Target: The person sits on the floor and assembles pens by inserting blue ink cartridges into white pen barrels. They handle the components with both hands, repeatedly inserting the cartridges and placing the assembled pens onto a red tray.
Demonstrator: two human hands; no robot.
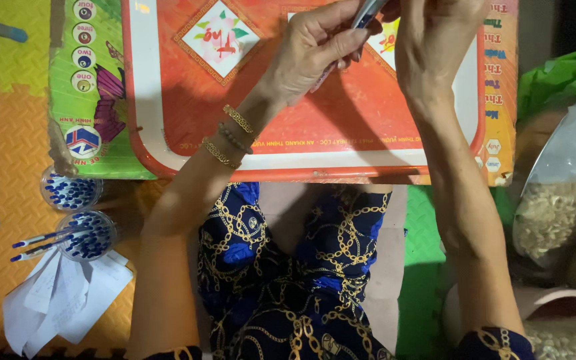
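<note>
My left hand (315,50) and my right hand (435,30) meet at the top of the view, above an orange tray (288,133) with a white rim. Both hands are closed on a slim pen (367,12) with a pale barrel, the left hand on its lower part, the right hand on its upper end, which runs out of the frame. Gold bracelets (229,137) circle my left wrist. The tray lies across a printed board (95,100) over my lap.
Two clear cups (75,213) full of blue-tipped pens stand at the left on an orange foam mat, with white papers (61,300) below them. A clear plastic bag (561,207) of pale small parts sits at the right, with green plastic (548,80) behind it.
</note>
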